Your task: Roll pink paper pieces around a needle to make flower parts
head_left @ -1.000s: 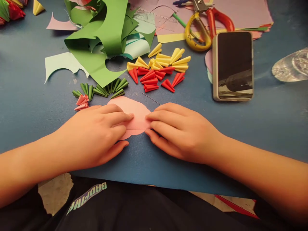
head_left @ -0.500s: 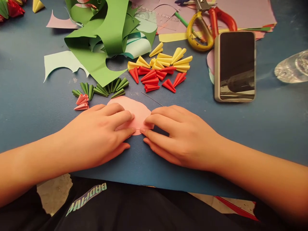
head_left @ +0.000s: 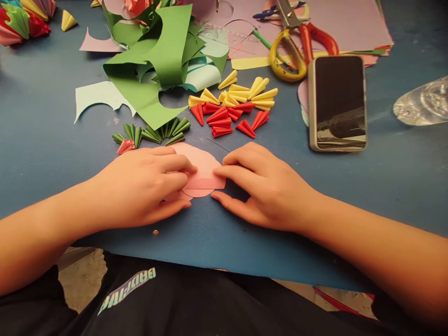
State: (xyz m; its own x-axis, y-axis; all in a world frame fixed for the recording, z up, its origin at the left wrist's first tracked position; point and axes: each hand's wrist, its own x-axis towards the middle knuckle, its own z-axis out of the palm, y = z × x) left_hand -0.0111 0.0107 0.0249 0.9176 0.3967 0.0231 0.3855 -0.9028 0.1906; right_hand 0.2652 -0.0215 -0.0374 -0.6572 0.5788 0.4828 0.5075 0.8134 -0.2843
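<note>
A round piece of pink paper (head_left: 201,161) lies on the blue table with its lower edge folded up in a straight strip. More pink paper shows beneath it near the thumb of my left hand (head_left: 154,184). My left hand's bent fingers press the paper's left part, and its thumb rests along the lower left. My right hand (head_left: 259,182) keeps a fingertip on the right end of the fold, with the thumb at the lower edge. A thin needle (head_left: 219,144) lies just beyond the paper. Small rolled cones sit behind: green (head_left: 175,128), red (head_left: 220,116), yellow (head_left: 240,93) and pink (head_left: 126,146).
Green paper offcuts (head_left: 168,46) are heaped at the back, with a pale offcut (head_left: 98,95) beside them. Scissors (head_left: 289,51) rest on stacked paper sheets (head_left: 350,28). A phone (head_left: 338,102) lies at right, and a clear object (head_left: 423,100) farther right.
My left fingers have drawn back left and my right thumb has come away from the fold, so more of the folded strip shows. The view has shifted slightly.
</note>
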